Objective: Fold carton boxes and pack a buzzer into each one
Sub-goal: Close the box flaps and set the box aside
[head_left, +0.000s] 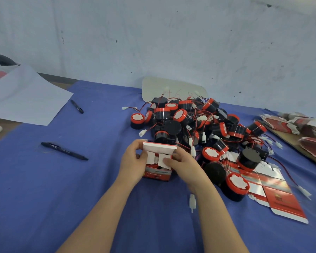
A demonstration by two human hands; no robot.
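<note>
Box (158, 172) stood upright on the blue cloth (44, 198), at the near edge of the buzzers (190, 121), top open. Left hand (133, 163) gripped its left side, fingers curled round the raised lid flap. Right hand (184, 165) held the right side, thumb pressing on one of two small white side flaps. Something red showed under the flaps; could not tell what.

Around: the buzzers lay heaped just behind and right of the box, red and black wires tangled through them, crowding the right hand. Flat cartons (274, 189) lay fanned right of the right forearm, with buzzers lying on them. More cartons (299, 128) at the far right edge, blurred. A loose white plug (192, 202) lay beside the right forearm.

Counts: 1 upright box; 2 black pens (64, 151) left of the hands, the farther pen (77, 106) by 1 white sheet (26, 95); buzzers and flat cartons overlapped too much to count
</note>
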